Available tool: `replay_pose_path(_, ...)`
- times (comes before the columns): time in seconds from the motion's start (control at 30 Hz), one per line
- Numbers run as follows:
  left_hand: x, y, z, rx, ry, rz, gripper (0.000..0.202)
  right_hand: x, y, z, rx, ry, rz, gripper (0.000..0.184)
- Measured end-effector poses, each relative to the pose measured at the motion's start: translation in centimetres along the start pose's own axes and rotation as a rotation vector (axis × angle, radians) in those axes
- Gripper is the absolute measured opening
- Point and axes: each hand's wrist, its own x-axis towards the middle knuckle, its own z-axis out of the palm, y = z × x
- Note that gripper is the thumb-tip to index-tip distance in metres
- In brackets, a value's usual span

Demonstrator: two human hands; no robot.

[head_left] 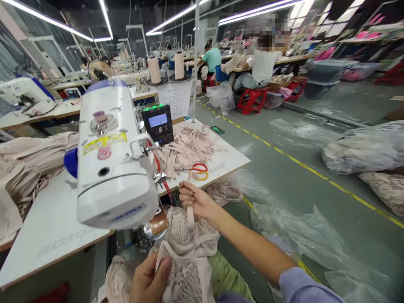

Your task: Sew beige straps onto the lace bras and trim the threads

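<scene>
A beige lace bra [186,261] hangs in front of me below the sewing machine, over my lap. At the bottom of the view, my left hand [150,277] pinches its narrow edge between thumb and fingers. Farther up, near the table's front edge, my right hand [197,200] is closed on a beige strap [190,216], which dangles below the fingers toward the lace. The white sewing machine [116,160] stands left of my right hand, its lower end just above the bra. Scissors [199,171] with red and yellow handles lie on the table beyond my right hand.
Cut beige strips [186,147] are heaped on the white table [230,158] by a control panel [158,122]. More beige garments [34,164] are piled at left. Plastic bags [296,227] lie on the floor at right. Co-workers sit behind, one on a red stool [252,101].
</scene>
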Motion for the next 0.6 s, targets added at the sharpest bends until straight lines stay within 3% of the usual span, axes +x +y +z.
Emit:
replay_pose_path(0.1,-0.3,1.1,0.1,0.022,-0.025,0.036,0.041,-4.9,3.6,3.7,0.342,-0.09,0.101,0.033)
replay_pose_path(0.17,-0.3,1.4,0.3,-0.052,-0.031,-0.013,0.038,-6.9,4.7,5.5,0.639,-0.098,0.154,0.027)
replay_pose_path(0.27,-0.2,1.0,0.6,-0.162,-0.114,-0.127,0.044,-7.8,4.7,7.0,0.907,-0.073,0.218,0.023)
replay_pose_path(0.37,-0.2,-0.1,0.6,-0.081,-0.222,-0.148,0.039,-7.8,4.5,7.0,1.018,-0.054,0.264,0.023)
replay_pose_path(0.47,-0.6,-1.0,0.7,-0.016,-0.224,-0.143,0.047,-8.6,5.2,6.3,0.872,-0.013,0.282,0.025)
replay_pose_path(0.6,-1.1,-0.4,1.0,0.008,-0.183,-0.107,0.047,-10.8,6.4,4.6,0.233,-0.203,0.37,0.034)
